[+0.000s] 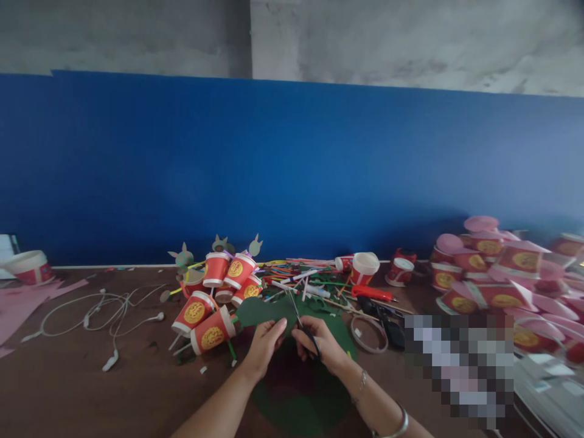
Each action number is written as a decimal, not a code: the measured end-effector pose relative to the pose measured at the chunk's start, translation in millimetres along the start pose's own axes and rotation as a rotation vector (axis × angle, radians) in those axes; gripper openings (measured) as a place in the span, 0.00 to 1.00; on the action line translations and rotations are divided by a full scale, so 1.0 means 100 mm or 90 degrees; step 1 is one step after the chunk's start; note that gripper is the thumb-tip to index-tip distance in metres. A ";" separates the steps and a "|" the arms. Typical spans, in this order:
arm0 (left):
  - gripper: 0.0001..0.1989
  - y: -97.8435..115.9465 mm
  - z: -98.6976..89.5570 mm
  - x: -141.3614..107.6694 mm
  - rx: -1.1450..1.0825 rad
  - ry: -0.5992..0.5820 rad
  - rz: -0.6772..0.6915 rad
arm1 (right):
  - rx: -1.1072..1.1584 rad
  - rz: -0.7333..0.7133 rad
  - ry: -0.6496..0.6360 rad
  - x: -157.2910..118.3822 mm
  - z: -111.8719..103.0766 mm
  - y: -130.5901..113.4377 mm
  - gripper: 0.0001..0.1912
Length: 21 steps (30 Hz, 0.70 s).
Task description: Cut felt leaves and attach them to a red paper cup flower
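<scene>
A piece of dark green paper (262,311) is pinched in my left hand (266,345), its thumb lying along the top. My right hand (323,344) grips scissors (312,342) with black handles, and their thin blades point away from me at the right edge of the paper. Whether the blades are apart is too small to make out. Below both hands, a larger dark green sheet (303,409) lies on the brown table. Just left of the held paper are several red-and-white paper cups (212,330), some topped with grey-green animal-ear cutouts (184,255).
Beyond my hands lie scattered markers (317,291) and coloured sticks (298,266). A red tool (374,294), a tape roll (368,334) and a white cup (365,265) sit to the right. Pink-trimmed cups (502,267) pile up farther right. White earphones (110,360) lie left; a blue partition (274,170) stands behind.
</scene>
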<state>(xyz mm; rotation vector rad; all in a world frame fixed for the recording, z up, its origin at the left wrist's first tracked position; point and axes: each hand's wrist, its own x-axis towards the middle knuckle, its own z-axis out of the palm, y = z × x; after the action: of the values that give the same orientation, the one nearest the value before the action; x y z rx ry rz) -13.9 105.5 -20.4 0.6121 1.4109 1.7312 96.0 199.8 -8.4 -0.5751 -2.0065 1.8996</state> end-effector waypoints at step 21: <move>0.23 0.00 -0.01 0.01 -0.073 0.093 -0.010 | -0.016 0.020 0.003 0.01 -0.02 -0.02 0.18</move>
<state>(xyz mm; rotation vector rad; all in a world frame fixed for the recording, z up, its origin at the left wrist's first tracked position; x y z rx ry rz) -15.1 106.1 -20.8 0.4177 1.4000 1.8613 95.6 201.7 -6.0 -0.6199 -2.0321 1.8913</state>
